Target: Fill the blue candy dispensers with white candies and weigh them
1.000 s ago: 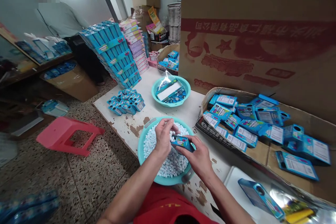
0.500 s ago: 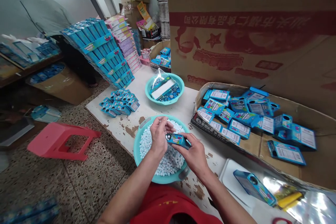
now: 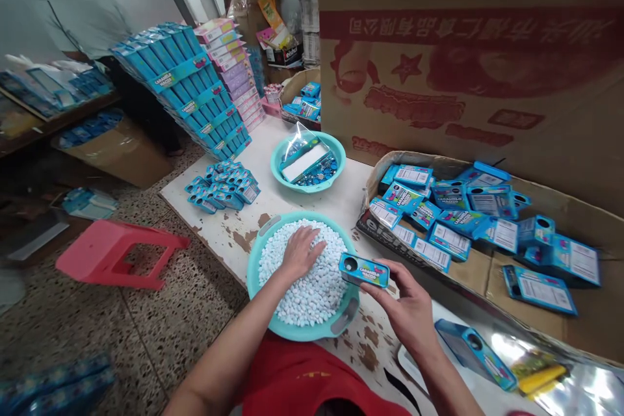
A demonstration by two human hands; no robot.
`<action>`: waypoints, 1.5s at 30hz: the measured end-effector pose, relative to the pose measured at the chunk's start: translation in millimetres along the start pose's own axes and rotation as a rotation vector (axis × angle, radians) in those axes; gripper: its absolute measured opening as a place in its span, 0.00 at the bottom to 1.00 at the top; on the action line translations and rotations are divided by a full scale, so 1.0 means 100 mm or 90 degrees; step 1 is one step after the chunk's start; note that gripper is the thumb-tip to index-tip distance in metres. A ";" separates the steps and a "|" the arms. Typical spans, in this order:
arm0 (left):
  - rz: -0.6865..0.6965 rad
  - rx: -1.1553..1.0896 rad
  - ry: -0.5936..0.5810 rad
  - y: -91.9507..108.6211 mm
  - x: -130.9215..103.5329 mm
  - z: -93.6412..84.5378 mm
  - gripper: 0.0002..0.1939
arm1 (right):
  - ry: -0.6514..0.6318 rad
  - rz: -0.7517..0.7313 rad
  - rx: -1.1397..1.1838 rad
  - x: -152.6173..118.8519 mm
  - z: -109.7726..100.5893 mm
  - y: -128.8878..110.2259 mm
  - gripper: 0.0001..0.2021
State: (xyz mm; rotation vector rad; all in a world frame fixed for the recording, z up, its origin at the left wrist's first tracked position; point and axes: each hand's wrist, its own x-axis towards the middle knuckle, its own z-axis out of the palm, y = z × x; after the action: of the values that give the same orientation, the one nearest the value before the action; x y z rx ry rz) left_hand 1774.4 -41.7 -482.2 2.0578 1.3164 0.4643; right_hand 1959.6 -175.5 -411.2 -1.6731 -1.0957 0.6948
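Note:
My left hand [image 3: 299,253] rests on a heap of small white candies [image 3: 312,302], its fingers spread and the tips partly sunk among them. A turquoise basin [image 3: 255,286] with grey handles holds the candies. Just right of its rim, my right hand [image 3: 407,302] grips a blue candy box [image 3: 368,272] by its right end. The box lies sideways, with its printed top and round dark hole turned up toward me. Whether anything is inside the box cannot be made out.
A low carton [image 3: 492,279] of blue boxes stands right. Behind are a second turquoise basin [image 3: 307,188] with a clear packet, grouped small boxes [image 3: 224,187] and stacked display trays [image 3: 185,91]. Another blue box [image 3: 475,351] lies front right. A red stool [image 3: 119,253] stands left; a person [image 3: 92,19] is behind.
My left hand has moved from the box's hole down onto the candies, its fingers opening out. My right hand has carried the box to the right, away from above the basin.

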 end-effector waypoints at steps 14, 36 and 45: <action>-0.057 0.166 0.008 0.05 -0.27 0.17 0.12 | 0.007 0.103 0.004 -0.08 0.10 0.11 0.20; -0.237 -0.883 0.283 0.80 -0.14 -0.44 0.14 | -0.117 -0.105 -0.146 -0.03 0.58 -0.29 0.11; -0.291 -0.858 0.297 0.84 -0.11 -0.39 0.13 | -0.111 -0.090 -0.173 0.05 0.56 -0.30 0.12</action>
State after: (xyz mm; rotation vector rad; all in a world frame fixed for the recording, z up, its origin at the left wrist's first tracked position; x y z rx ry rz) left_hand 1803.0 -63.3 -395.6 0.5364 1.1143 1.2190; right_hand 1904.7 -144.8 -402.4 -1.7645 -1.4727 0.6310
